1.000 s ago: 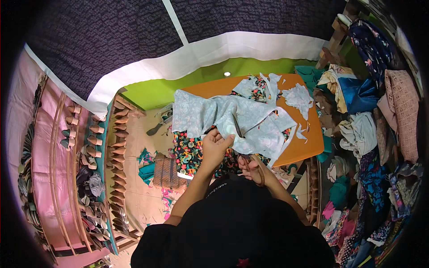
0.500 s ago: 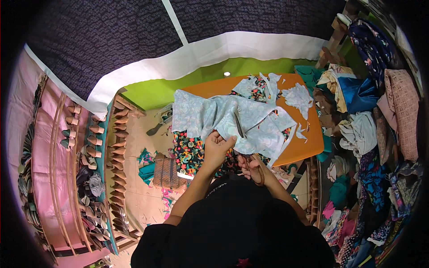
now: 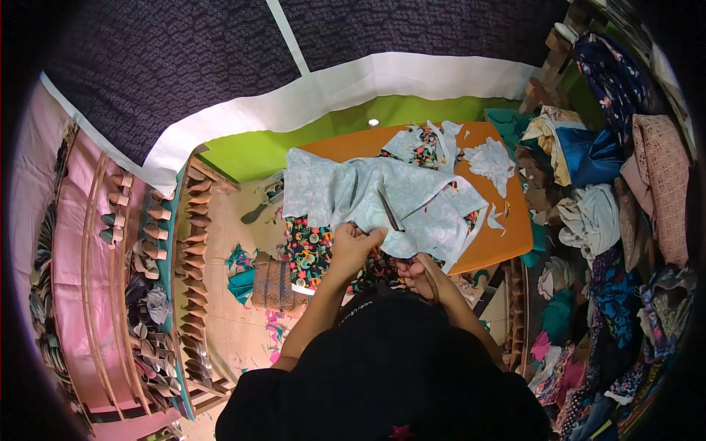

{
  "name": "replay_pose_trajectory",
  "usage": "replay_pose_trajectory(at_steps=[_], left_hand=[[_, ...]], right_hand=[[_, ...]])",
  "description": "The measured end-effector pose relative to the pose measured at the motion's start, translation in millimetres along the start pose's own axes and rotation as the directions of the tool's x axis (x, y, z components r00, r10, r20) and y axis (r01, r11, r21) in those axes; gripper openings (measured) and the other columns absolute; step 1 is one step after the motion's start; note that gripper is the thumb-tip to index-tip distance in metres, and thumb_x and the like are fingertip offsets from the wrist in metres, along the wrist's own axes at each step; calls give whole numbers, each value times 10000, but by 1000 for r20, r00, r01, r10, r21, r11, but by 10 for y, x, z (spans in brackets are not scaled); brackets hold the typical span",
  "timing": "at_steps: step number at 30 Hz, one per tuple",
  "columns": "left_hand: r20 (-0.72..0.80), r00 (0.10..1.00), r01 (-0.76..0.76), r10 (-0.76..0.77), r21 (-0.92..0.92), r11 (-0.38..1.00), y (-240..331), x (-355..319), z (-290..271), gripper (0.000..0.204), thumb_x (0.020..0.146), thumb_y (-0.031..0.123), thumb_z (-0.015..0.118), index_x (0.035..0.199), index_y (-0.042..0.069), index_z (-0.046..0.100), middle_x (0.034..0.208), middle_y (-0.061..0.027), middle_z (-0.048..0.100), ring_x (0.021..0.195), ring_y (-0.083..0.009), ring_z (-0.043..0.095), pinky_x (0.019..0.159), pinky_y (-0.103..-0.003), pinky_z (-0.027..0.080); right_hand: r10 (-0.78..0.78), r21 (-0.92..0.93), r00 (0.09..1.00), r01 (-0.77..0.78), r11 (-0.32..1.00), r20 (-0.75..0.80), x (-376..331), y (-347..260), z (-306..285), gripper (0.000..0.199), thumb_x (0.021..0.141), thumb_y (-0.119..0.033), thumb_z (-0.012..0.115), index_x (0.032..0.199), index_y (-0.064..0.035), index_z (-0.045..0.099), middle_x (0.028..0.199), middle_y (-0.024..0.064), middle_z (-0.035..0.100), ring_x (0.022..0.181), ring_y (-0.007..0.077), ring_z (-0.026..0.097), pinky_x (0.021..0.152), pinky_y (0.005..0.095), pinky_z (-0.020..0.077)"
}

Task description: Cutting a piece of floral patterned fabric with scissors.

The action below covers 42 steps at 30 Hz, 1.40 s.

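Note:
A large piece of printed fabric (image 3: 434, 195), pale on its upturned back, lies rumpled on the table. Its dark face (image 3: 310, 250), with a colourful print, shows along the near left part. At the near edge, my left hand (image 3: 354, 246) pinches the cloth between thumb and fingers. To its right, my right hand (image 3: 418, 275) is closed round the handles of a pair of scissors. One dark scissor blade (image 3: 389, 211) lies over the pale cloth, pointing away and slightly left; the other blade is hard to make out.
The cloth rests on an orange table (image 3: 507, 246). Fabric offcuts (image 3: 490, 163) lie at its far right. Racks of shoe-shaped pieces (image 3: 195, 261) stand to the left, heaped cloths (image 3: 592, 220) to the right. A brown woven-look item (image 3: 273, 283) and scraps lie on the floor.
The scissor blade has tipped a little to the left, and my right hand has shifted slightly on the handles. My left hand keeps its pinch with only a small movement.

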<state>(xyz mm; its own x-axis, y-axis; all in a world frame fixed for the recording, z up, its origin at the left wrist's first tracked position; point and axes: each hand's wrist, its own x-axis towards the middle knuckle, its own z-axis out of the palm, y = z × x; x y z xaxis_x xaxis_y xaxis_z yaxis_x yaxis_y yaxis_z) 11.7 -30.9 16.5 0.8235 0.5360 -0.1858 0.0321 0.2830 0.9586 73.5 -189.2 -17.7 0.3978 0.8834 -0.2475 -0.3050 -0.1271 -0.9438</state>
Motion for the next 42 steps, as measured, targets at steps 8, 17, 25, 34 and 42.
replay_pose_trajectory(at_steps=[8,17,25,34,42], left_hand=[[-1,1000,-14,14,-46,999,25,7,-43,180,693,43,646,803,-43,532,687,-25,559,533,-49,479,470,-191,383],[47,995,74,-83,178,981,-55,49,-182,180,673,128,672,632,16,537,585,3,502,495,-46,423,438,-197,320],[-106,994,14,-2,108,994,45,45,-23,214,727,167,643,728,-26,549,653,-10,528,540,-59,447,468,-209,347],[-60,995,-81,84,52,995,78,71,42,178,758,149,619,719,-13,556,632,16,521,523,-27,424,444,-188,322],[-80,992,-90,102,137,986,0,62,61,211,750,163,631,621,33,525,565,42,481,471,-21,382,403,-192,273]], right_hand=[[54,-118,998,-55,991,-15,-18,-198,53,207,792,-269,458,702,-92,401,570,-52,340,460,38,296,402,187,243],[49,-63,998,-47,997,40,-31,-24,-26,211,797,-273,449,716,-79,429,567,-39,358,468,48,321,406,189,264],[-279,-580,960,205,788,-39,56,66,-21,590,816,-545,373,706,32,427,507,88,391,485,210,380,479,333,335],[25,293,994,-55,955,103,-19,60,20,685,639,-665,535,982,-89,395,713,-47,362,520,39,319,450,180,295],[55,212,997,-65,975,49,-27,80,-4,859,508,-729,525,1001,-37,403,758,-13,398,563,56,341,476,187,324]])
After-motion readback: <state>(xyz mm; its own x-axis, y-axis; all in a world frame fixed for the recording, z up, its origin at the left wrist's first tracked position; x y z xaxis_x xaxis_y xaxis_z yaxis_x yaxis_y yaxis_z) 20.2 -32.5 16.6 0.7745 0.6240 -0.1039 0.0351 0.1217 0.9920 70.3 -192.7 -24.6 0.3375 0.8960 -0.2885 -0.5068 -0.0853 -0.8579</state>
